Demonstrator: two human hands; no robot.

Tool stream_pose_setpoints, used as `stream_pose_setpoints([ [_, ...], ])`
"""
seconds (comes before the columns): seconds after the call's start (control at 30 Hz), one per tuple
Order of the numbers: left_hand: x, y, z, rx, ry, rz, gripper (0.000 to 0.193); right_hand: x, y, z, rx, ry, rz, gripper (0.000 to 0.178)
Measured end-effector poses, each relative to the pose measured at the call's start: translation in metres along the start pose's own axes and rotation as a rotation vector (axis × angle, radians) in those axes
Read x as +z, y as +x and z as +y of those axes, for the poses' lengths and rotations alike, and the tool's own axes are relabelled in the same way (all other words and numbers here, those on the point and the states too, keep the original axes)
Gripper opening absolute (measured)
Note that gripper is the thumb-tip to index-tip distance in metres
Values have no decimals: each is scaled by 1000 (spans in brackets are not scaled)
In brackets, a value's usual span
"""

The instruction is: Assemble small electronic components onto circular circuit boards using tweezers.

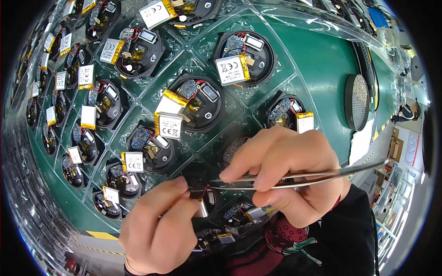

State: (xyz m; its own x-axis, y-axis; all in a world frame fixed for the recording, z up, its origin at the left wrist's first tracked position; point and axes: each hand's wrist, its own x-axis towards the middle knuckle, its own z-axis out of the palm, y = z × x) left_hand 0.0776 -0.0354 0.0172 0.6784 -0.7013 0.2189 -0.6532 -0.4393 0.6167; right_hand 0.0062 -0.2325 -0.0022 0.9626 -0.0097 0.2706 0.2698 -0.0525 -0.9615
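My right hand (294, 170) is closed round a pair of metal tweezers (317, 178), their tips pointing left. Those tips meet a small reddish wire or thread (206, 188) just beside the fingertips of my left hand (159, 227). The left fingers are pinched together; what lies between them is dark and too small to name. Under both hands spreads a clear plastic tray (186, 48) of round black housings (209, 108). Each housing carries a blue circuit board, red wires and a silver battery (231, 70) with yellow tape. My hands hide some housings.
The tray lies on a green mat (317, 57). At the right stands a round black container (356, 102) with a grainy grey top. More clear trays (34, 221) are stacked at the left. In the right background a person (407, 112) is near shelves and cardboard boxes (395, 149).
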Motion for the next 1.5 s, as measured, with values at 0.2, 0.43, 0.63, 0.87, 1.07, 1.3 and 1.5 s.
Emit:
stream_pose_setpoints([
  [0.2, -1, 2, -3, 69, 17, -19, 22, 0, 2, -9, 115, -57, -34, 4],
  [0.43, -7, -3, 2, 392, 111, 19, 23, -1, -1, -10, 124, -58, 56, 4],
  [0.63, 11, 8, -16, 402, 195, -53, 24, -1, -2, -5, 95, -107, 37, 1],
  [0.87, 7, 6, -3, 288, 189, -72, 23, -4, -2, -3, 109, -149, -32, 2],
  [1.07, 6, 2, -6, 368, 219, -71, 19, -3, -2, -1, 75, -143, -42, 5],
  [1.3, 5, 5, -5, 390, 212, -91, 18, -3, 1, -5, 61, -171, -34, 10],
  [1.5, 2, 5, -5, 390, 215, -148, 29, 4, 2, 3, -35, -271, 6, 17],
])
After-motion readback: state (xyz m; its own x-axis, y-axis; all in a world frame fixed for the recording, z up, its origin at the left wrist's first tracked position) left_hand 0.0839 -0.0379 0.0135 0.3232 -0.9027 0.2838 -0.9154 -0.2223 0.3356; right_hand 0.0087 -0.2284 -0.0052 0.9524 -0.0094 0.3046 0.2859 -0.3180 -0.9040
